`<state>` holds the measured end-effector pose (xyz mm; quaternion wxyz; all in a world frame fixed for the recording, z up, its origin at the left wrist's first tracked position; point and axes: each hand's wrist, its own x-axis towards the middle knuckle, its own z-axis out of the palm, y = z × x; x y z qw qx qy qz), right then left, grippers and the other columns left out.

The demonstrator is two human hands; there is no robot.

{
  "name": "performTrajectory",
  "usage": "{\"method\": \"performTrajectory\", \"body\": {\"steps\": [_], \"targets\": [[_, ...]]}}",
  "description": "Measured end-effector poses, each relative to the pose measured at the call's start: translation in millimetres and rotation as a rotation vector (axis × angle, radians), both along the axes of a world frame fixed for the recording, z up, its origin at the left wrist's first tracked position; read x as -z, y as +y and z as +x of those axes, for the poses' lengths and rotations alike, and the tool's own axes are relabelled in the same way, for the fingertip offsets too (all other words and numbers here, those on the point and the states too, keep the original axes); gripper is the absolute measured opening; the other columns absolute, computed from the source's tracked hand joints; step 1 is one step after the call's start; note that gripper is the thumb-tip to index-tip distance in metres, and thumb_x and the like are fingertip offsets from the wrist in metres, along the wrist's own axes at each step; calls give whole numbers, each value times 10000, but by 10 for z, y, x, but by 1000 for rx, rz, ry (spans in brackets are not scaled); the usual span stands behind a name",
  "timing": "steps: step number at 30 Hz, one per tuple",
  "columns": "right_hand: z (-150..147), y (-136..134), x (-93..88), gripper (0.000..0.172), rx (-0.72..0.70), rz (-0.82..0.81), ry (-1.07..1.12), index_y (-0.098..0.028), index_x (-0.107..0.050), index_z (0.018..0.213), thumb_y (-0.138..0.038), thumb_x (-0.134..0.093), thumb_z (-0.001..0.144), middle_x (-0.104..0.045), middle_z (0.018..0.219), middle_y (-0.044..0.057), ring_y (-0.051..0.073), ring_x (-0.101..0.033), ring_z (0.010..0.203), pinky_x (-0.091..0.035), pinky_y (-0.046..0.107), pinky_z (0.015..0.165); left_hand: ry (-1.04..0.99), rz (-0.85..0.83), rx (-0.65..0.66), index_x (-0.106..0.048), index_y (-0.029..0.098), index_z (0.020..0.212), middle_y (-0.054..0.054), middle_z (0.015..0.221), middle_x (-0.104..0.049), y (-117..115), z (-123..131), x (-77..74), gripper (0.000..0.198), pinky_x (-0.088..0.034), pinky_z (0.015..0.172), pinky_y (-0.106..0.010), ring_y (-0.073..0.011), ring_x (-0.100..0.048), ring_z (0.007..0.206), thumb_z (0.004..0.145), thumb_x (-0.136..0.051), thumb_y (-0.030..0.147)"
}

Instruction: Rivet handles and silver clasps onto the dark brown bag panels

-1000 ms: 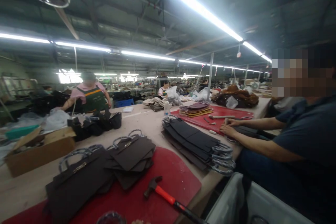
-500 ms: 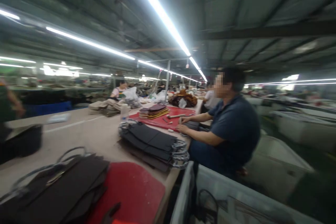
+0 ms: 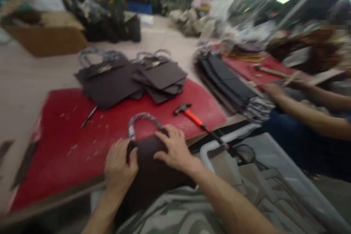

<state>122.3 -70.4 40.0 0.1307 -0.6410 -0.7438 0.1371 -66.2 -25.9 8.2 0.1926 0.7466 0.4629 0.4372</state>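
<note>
The left hand (image 3: 119, 170) is gripping the left edge of the dark brown bag (image 3: 150, 175), fingers curled round it, while the right hand (image 3: 174, 150) is pressing flat on top, fingers spread. The bag is lying at the red mat's (image 3: 68, 139) near edge; keeping it pinned flat seems best.

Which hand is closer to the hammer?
Right. The right hand lies on the dark bag, just short of the hammer; the left hand holds the bag's left edge, farther away.
</note>
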Motion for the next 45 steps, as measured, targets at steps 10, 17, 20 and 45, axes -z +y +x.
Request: {"method": "performTrajectory", "body": {"steps": [10, 17, 20, 45], "targets": [[12, 112, 259, 734, -36, 87, -82, -263, -518, 1421, -656, -652, 816, -403, 1497, 154, 343, -364, 1374, -304, 501, 1090, 205, 57, -138, -561, 170, 1294, -138, 1289, -629, -198, -367, 251, 397, -430, 1123, -483, -289, -567, 1262, 915, -568, 287], [14, 143, 278, 687, -46, 127, -69, -246, -546, 1387, -644, -630, 833, -423, 1476, 157, 345, -376, 1352, -314, 486, 1068, 238, 40, -113, -538, 163, 1314, -145, 1301, -614, -204, -398, 223, 434, -444, 1124, -487, -290, -553, 1278, 900, -599, 276], [21, 147, 278, 673, -45, 142, -72, -246, -552, 1378, -629, -640, 831, -429, 1472, 153, 344, -381, 1347, -319, 488, 1060, 254, 14, -113, -528, 162, 1323, -153, 1325, -600, -209, -387, 214, 436, -442, 1131, -491, -286, -546, 1290, 905, -596, 265], [70, 237, 429, 556, -35, 288, -159, -237, -605, 1310, -575, -493, 884, -500, 1405, 162, 374, -508, 1228, -441, 546, 936, 585, -242, -589, -700, 123, 1024, -159, 1068, -710, 998, -1232, -406, 221, -518, 948, -400, -271, -674, 1033, 924, -568, 270]]}}
